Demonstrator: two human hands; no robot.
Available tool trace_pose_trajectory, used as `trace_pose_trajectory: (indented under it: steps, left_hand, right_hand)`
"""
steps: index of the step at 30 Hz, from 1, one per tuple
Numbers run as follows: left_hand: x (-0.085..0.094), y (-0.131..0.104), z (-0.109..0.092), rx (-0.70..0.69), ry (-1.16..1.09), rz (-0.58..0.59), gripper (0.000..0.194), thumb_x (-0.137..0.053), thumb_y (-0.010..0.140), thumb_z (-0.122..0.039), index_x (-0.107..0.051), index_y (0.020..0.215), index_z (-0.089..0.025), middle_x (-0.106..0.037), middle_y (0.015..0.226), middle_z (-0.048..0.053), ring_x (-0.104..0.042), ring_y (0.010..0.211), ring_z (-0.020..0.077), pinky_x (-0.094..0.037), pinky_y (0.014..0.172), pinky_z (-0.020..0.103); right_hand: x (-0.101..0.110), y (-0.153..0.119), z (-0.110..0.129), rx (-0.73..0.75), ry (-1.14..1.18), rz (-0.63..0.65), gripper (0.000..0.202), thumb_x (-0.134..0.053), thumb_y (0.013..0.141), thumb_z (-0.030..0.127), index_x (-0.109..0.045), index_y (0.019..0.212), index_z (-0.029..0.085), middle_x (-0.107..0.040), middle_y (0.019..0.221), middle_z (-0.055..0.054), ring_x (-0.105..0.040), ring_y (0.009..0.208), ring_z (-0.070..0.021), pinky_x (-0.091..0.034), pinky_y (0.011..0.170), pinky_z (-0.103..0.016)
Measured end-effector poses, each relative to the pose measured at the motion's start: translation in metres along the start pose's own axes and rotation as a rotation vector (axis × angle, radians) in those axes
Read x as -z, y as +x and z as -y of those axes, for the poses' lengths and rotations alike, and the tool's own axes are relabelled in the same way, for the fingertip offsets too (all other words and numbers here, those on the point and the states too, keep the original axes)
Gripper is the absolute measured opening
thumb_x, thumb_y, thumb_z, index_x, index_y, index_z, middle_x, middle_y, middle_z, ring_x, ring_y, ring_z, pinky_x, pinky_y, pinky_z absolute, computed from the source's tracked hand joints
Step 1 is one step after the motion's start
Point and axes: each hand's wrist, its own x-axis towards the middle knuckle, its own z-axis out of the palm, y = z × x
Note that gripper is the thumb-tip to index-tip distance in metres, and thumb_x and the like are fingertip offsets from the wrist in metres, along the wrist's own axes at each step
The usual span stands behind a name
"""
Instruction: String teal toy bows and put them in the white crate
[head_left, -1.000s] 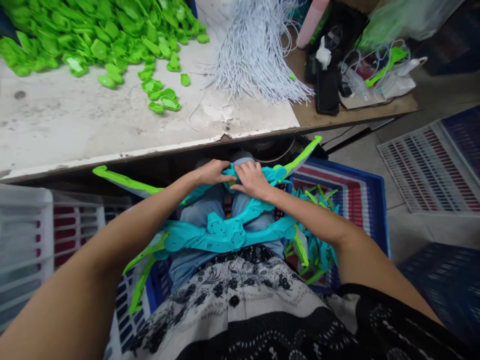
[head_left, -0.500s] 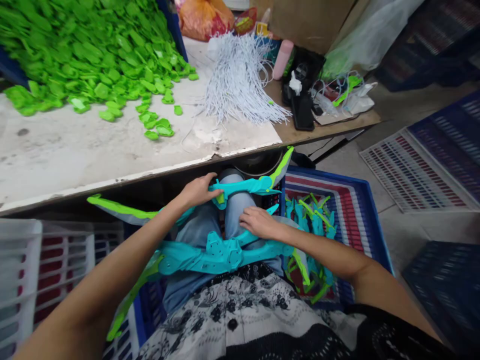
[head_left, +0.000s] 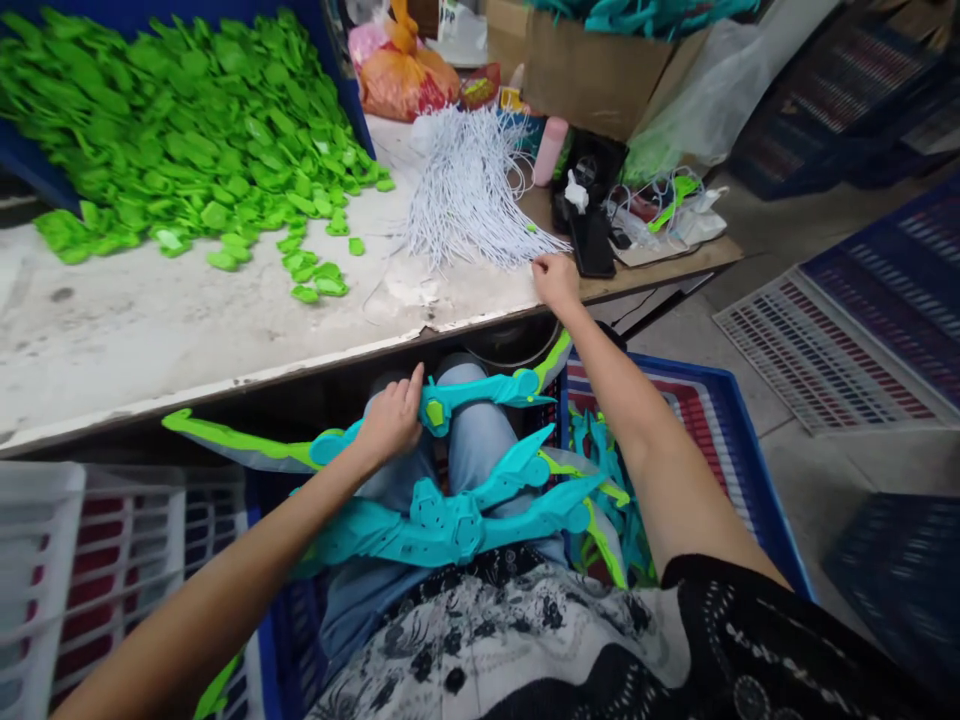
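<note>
My left hand (head_left: pixel 394 415) is closed round the middle of a turquoise toy bow (head_left: pixel 487 390) with lime-green limb tips, which lies across my knees. Its index finger points forward along the bow. Over the table's front edge, my right hand (head_left: pixel 556 280) has its fingers curled together at the loose ends of a bundle of white strings (head_left: pixel 465 200); what is between the fingertips is hidden. Nearer my body, more turquoise toy bow parts (head_left: pixel 450 520) rest across my lap, partly covered by my left forearm.
Bright green plastic pieces (head_left: pixel 202 140) spill from a blue bin onto the table (head_left: pixel 135 330). A black phone (head_left: pixel 592 245) and a pink bottle (head_left: pixel 551 150) stand right of the strings. A blue crate (head_left: pixel 739 440) holding more bows is at my right, a white crate (head_left: pixel 45 560) at my left.
My right hand has left the bow parts on my lap and moved up to the string ends on the table. My left hand stays on the upper bow, now wrapped more around its middle.
</note>
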Motion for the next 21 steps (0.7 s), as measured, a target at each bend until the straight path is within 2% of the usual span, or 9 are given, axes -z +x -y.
trace_pose_trajectory:
  steps: [3, 6, 8, 11, 15, 18, 21]
  left_hand:
    - [0.009, -0.003, 0.002, -0.037, -0.137, -0.024, 0.057, -0.049, 0.075, -0.014, -0.045, 0.131, -0.006, -0.055, 0.105, 0.016, -0.051, 0.096, 0.0281, -0.045, 0.086, 0.037]
    - [0.015, -0.006, 0.000, -0.033, -0.110, -0.120, 0.034, -0.041, 0.082, -0.011, -0.056, 0.112, -0.012, -0.055, 0.109, 0.016, -0.052, 0.099, 0.0271, -0.045, 0.085, 0.036]
    - [0.012, -0.008, 0.000, -0.019, -0.023, -0.158, 0.029, -0.037, 0.084, -0.009, -0.057, 0.105, -0.013, -0.052, 0.119, 0.019, -0.051, 0.105, 0.0295, -0.043, 0.087, 0.039]
    - [0.003, -0.010, 0.005, -0.016, 0.012, -0.113, 0.024, -0.044, 0.084, -0.015, -0.052, 0.107, -0.012, -0.052, 0.123, 0.021, -0.047, 0.114, 0.0340, -0.041, 0.089, 0.045]
    - [-0.003, -0.013, 0.014, -0.046, -0.062, -0.032, 0.026, -0.053, 0.085, -0.035, -0.050, 0.102, -0.015, -0.059, 0.102, 0.016, -0.052, 0.099, 0.0319, -0.043, 0.081, 0.041]
    - [-0.002, -0.014, 0.014, -0.036, -0.033, -0.044, 0.024, -0.051, 0.087, -0.039, -0.049, 0.096, -0.017, -0.059, 0.094, 0.013, -0.051, 0.093, 0.0309, -0.043, 0.077, 0.039]
    - [-0.002, -0.014, 0.011, -0.001, -0.006, -0.047, 0.024, -0.051, 0.086, -0.040, -0.049, 0.095, -0.018, -0.059, 0.092, 0.011, -0.051, 0.091, 0.0311, -0.043, 0.077, 0.039]
  right_hand:
    - [-0.009, 0.022, 0.010, 0.011, 0.015, 0.001, 0.027, -0.045, 0.086, 0.020, -0.068, 0.099, 0.011, -0.065, 0.108, -0.017, -0.058, 0.104, -0.0272, -0.043, 0.092, -0.040]
    - [-0.017, 0.039, 0.024, -0.098, 0.041, 0.073, 0.022, -0.053, 0.081, 0.016, -0.067, 0.096, 0.008, -0.065, 0.103, -0.020, -0.059, 0.103, -0.0301, -0.044, 0.090, -0.045]
    - [-0.020, 0.048, 0.028, -0.161, 0.066, 0.099, 0.022, -0.057, 0.076, 0.010, -0.066, 0.096, 0.005, -0.065, 0.100, -0.021, -0.059, 0.104, -0.0319, -0.044, 0.090, -0.048]
    - [-0.019, 0.056, 0.023, -0.162, 0.114, 0.094, 0.021, -0.058, 0.074, 0.008, -0.067, 0.092, 0.002, -0.065, 0.092, -0.020, -0.060, 0.103, -0.0327, -0.044, 0.089, -0.051]
    - [-0.006, 0.055, 0.006, -0.091, 0.131, 0.073, 0.018, -0.056, 0.078, 0.015, -0.070, 0.084, 0.004, -0.064, 0.083, -0.015, -0.062, 0.100, -0.0310, -0.045, 0.090, -0.052]
    - [0.007, 0.050, -0.005, -0.086, 0.133, 0.011, 0.019, -0.057, 0.079, 0.019, -0.070, 0.083, 0.006, -0.065, 0.084, -0.014, -0.061, 0.099, -0.0297, -0.044, 0.092, -0.051]
    - [0.021, 0.033, -0.013, -0.059, 0.185, -0.004, 0.012, -0.062, 0.072, 0.013, -0.070, 0.078, 0.007, -0.064, 0.077, -0.010, -0.062, 0.090, -0.0249, -0.047, 0.088, -0.045]
